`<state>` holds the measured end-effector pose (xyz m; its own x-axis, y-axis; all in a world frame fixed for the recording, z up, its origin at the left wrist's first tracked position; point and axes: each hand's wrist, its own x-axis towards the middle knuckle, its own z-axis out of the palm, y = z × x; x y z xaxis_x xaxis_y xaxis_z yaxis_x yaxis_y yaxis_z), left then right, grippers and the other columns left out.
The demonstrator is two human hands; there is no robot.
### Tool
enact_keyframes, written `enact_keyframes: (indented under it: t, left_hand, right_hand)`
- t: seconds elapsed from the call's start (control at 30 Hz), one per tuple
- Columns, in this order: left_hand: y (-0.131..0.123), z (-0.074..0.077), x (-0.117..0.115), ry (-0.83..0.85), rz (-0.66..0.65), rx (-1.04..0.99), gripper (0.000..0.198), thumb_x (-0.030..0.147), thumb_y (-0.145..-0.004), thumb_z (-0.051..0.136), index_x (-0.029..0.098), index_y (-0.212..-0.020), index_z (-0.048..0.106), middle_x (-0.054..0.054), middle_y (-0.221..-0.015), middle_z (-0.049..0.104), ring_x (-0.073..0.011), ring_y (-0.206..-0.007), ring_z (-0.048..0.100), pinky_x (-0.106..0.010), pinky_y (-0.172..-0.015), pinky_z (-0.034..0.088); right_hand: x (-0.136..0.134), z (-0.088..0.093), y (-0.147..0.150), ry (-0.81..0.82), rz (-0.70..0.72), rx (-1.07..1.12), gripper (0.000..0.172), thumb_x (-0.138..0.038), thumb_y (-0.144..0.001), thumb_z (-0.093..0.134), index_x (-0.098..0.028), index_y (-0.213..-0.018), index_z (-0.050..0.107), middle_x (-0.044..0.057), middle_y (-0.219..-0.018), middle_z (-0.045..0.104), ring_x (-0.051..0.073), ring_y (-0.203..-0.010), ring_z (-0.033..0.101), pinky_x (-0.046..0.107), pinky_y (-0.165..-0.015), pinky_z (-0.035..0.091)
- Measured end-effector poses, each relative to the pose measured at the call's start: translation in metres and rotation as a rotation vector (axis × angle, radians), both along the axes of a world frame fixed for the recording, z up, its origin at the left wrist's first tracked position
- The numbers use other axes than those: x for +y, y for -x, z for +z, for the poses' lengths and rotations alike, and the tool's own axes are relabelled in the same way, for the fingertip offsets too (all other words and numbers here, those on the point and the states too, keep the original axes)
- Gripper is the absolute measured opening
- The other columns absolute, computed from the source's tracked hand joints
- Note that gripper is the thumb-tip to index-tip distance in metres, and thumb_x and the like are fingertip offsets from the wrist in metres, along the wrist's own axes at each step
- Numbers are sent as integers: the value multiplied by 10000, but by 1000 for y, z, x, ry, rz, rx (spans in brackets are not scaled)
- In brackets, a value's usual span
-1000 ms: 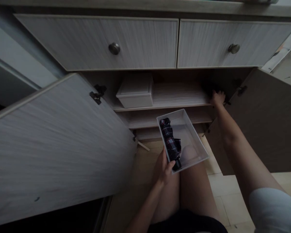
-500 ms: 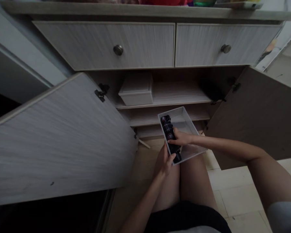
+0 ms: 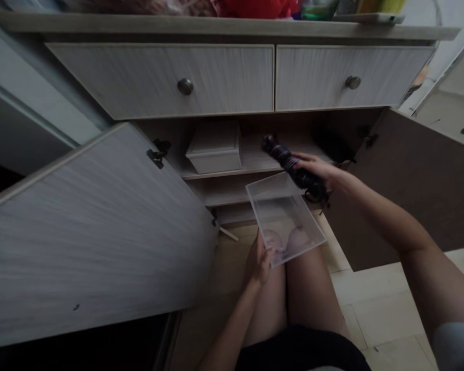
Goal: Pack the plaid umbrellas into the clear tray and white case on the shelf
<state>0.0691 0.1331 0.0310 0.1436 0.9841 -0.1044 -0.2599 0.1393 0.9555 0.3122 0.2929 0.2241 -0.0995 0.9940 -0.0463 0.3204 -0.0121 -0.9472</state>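
My left hand (image 3: 262, 259) grips the near corner of a clear plastic box (image 3: 285, 216), held over my knees; the box has nothing in it. My right hand (image 3: 317, 169) is closed round a folded plaid umbrella (image 3: 290, 166), lifted above the box and pointing toward the open cupboard's upper shelf (image 3: 268, 167). A white lidded box (image 3: 214, 147) sits on that shelf at the left.
Both cupboard doors stand open: the left door (image 3: 88, 232) swings wide toward me, the right door (image 3: 413, 185) is behind my right arm. Two shut drawers with round knobs (image 3: 185, 86) run above. A dark object (image 3: 334, 145) lies at the shelf's right end. Tiled floor (image 3: 371, 304) lies below.
My right hand came from the shelf's right end into the box, took the umbrella and lifted it out toward the shelf. The box is now without contents.
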Motion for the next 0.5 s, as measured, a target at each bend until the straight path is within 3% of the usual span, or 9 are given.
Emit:
enact_keyframes:
  t: [0.1, 0.2, 0.3, 0.5]
  left_hand:
    - [-2, -1, 0, 64, -11, -32, 742, 500, -750, 683, 246, -1409, 455, -82, -1150, 647, -224, -849, 718, -391, -786, 594]
    - [-2, -3, 0, 60, -10, -23, 731, 531, -736, 694, 245, -1376, 487, -90, -1157, 643, -225, -841, 712, -392, -785, 593]
    - [-3, -5, 1, 63, -7, -13, 762, 544, -727, 704, 248, -1392, 480, -95, -1152, 652, -232, -860, 709, -394, -799, 589]
    - [-3, -8, -1, 123, -24, -71, 812, 558, -701, 735, 242, -1397, 461, -104, -1131, 674, -243, -883, 712, -372, -759, 586]
  right_hand:
    - [42, 1, -34, -144, -242, -261, 613, -263, -852, 635, -186, -1449, 520, 120, -1207, 695, 230, -980, 684, 370, -875, 564]
    - [77, -12, -61, -194, -439, -637, 622, -221, -843, 618, -151, -1454, 522, 173, -1307, 635, 316, -1189, 608, 407, -992, 501]
    - [98, -30, -79, -113, -490, -887, 583, -269, -883, 591, -162, -1452, 522, 212, -1289, 619, 362, -1220, 575, 454, -1001, 471]
    - [123, -57, -95, -16, -534, -1106, 576, -266, -899, 609, -197, -1461, 502, 241, -1351, 504, 372, -1216, 546, 452, -936, 478]
